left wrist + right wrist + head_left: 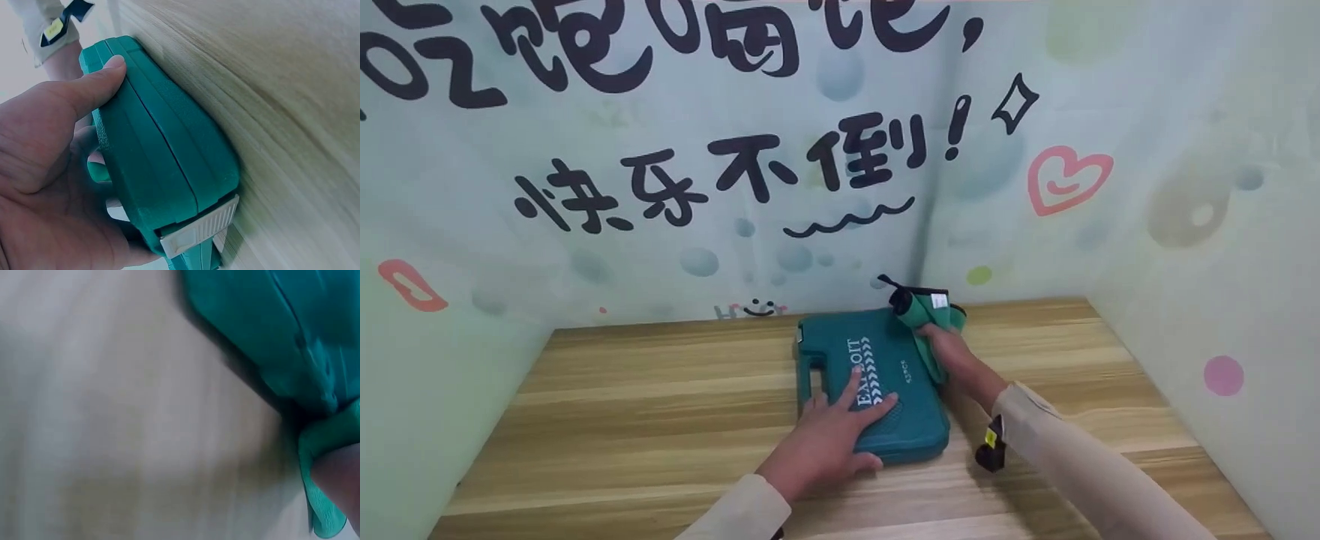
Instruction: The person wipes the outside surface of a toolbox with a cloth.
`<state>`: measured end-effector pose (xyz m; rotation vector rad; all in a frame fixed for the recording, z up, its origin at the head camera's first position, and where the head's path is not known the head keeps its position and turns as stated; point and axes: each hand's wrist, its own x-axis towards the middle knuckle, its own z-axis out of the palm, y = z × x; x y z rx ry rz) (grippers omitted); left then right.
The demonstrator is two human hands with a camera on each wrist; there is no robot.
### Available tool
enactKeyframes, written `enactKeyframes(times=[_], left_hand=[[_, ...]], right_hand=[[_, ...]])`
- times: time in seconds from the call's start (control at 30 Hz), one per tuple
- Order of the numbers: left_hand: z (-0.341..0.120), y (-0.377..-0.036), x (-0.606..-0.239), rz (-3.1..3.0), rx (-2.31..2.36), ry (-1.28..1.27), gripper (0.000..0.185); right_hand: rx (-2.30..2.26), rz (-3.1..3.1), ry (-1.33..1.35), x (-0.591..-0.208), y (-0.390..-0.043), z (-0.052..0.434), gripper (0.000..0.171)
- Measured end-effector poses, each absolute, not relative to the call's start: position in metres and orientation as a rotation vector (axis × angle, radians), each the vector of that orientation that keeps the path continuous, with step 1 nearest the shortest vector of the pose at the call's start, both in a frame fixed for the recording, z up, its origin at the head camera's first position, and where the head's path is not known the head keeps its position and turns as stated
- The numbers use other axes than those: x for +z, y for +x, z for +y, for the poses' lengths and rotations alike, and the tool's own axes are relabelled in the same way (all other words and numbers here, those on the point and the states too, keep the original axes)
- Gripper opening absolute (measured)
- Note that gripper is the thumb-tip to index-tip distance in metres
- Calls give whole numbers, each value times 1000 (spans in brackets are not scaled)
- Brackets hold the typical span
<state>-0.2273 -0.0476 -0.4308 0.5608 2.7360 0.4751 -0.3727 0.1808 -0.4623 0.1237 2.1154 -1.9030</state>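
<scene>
A: Head view?
B: High, facing forward and down over the surface [660, 420] and green case [885, 352].

A: Wrist views?
B: Left sits close behind the left hand [45, 169]; right is very close and blurred. All share the case.

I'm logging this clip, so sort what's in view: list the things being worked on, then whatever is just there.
In use:
- green tool case, lying flat on the table, closed
- left hand, pressing flat on the case's lid, thumb along its edge
- green cloth, bunched at the case's far right corner
- right hand, gripping that cloth

Just there:
- wooden table
- printed wall backdrop
</scene>
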Motion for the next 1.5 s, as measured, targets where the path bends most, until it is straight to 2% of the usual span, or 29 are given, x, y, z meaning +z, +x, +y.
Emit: enactKeyframes(times=[0.23,0.47,0.87,1.2,1.5], left_hand=[[-43,-228,-430,2740,452,591,81],[-41,-228,-430,2748,458,590,82],[-44,-226,-431,2781,394,603,81],[-46,-225,-434,2798,406,615,80],[-47,-225,-432,2799,442,618,78]], right_hand=[[-1878,2115,102,-459,-387,186,44],[-1866,2184,50,-464,-380,187,44],[-1957,2105,57,-476,-329,185,52],[-2025,2078,95,-481,-288,186,50],[-2033,2163,143,-478,-262,183,36]])
